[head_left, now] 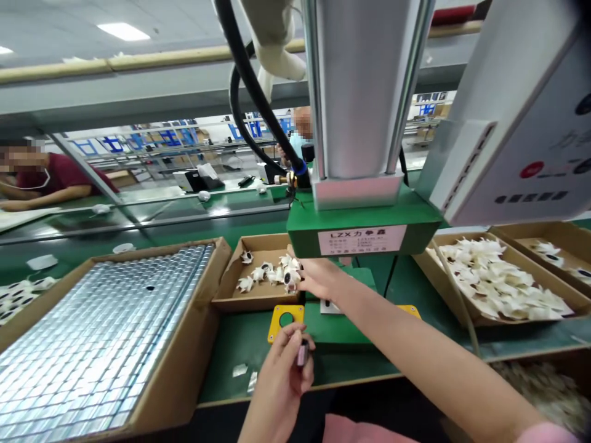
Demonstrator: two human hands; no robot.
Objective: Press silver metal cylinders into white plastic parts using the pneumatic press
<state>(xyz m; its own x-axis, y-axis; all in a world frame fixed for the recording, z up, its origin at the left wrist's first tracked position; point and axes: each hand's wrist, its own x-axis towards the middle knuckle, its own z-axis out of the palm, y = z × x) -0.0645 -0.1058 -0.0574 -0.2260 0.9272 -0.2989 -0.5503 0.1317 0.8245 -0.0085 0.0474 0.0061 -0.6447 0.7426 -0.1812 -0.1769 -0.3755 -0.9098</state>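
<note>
My left hand [287,363] is closed around a small shiny metal piece [302,354] with a dark end, held low in front of the press. Across the base of the press, my right hand [318,277] reaches to the right edge of a shallow cardboard box [258,301]. Its fingers are closed on a white fan wheel [290,280] with a black centre; the fingertips are partly hidden. Several more white fan wheels [263,271] lie loose in that box. A yellow button plate [272,332] with a green button sits just beyond my left hand.
The green press [364,215] overhangs my right hand. On the left stands a large carton of silver cylinders [106,314]; on the right, a carton of white finned parts [498,277]. Clear scraps [240,370] lie on the bench. Another person [60,172] sits at the far left.
</note>
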